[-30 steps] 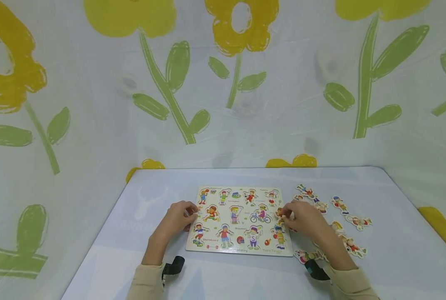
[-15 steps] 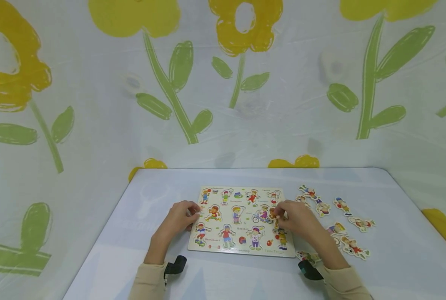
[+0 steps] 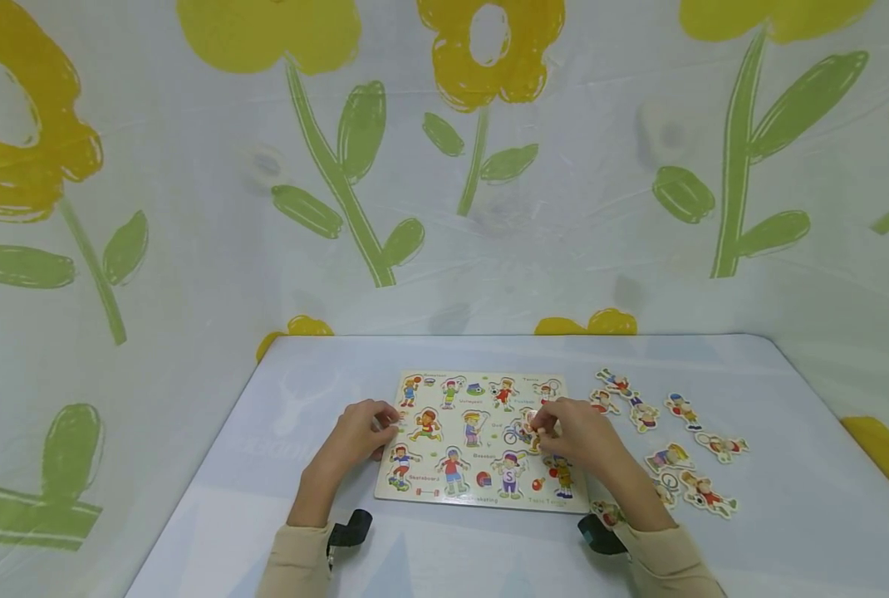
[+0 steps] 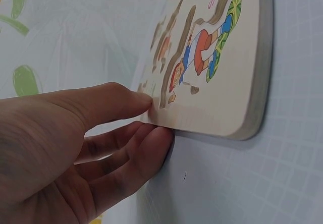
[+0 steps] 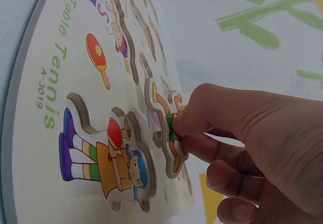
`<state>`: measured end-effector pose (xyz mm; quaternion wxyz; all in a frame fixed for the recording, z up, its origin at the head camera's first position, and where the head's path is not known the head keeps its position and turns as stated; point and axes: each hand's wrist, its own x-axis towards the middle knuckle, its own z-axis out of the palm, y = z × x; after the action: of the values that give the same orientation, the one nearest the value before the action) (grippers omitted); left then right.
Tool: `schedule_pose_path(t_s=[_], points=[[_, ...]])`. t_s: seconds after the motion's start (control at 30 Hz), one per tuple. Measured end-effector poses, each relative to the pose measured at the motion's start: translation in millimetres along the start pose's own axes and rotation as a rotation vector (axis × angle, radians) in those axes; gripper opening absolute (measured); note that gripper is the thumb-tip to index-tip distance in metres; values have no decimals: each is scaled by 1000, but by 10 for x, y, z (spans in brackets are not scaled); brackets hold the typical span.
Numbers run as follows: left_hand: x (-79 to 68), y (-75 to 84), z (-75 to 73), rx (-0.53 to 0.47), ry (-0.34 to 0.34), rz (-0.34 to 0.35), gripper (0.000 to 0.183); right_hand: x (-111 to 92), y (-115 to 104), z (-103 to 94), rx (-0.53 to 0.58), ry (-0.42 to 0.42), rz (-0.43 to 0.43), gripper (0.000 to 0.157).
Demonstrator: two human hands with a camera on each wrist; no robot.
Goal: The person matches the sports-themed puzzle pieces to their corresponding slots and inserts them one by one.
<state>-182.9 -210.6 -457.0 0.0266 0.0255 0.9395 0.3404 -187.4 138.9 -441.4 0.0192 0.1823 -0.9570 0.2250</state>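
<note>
A cream wooden puzzle board [image 3: 448, 438] with cut-out sports figures lies flat on the table. My left hand [image 3: 356, 433] grips its left edge; in the left wrist view the thumb [image 4: 123, 103] presses on top and the curled fingers [image 4: 151, 148] sit against the edge below. With thumb and index finger my right hand [image 3: 585, 432] pinches a runner puzzle piece [image 5: 170, 125] in green shorts. That piece is tilted close over the board near the cyclist picture [image 3: 515, 431], partly covering it. The table tennis figure [image 5: 106, 158] shows in its recess beside it.
Several loose puzzle pieces lie right of the board, among them a footballer piece [image 3: 706, 495], a tennis piece [image 3: 721, 446] and a blue-capped figure [image 3: 681, 411]. One piece [image 3: 607, 512] lies by the right forearm. A flower-printed cloth [image 3: 564, 249] stands behind the table.
My right hand has moved left with the runner piece, from the board's right edge to over the cyclist picture. The left hand keeps its hold on the board.
</note>
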Motion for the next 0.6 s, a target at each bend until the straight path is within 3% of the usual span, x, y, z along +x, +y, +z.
schedule_pose_path(t_s=[0.33,0.6], points=[[4,-20,17,11,0,13,12,35,-1,23,26,19,-7,11],[9,-19,14,-4,0,11,12,103,-71,79,47,-4,41,10]])
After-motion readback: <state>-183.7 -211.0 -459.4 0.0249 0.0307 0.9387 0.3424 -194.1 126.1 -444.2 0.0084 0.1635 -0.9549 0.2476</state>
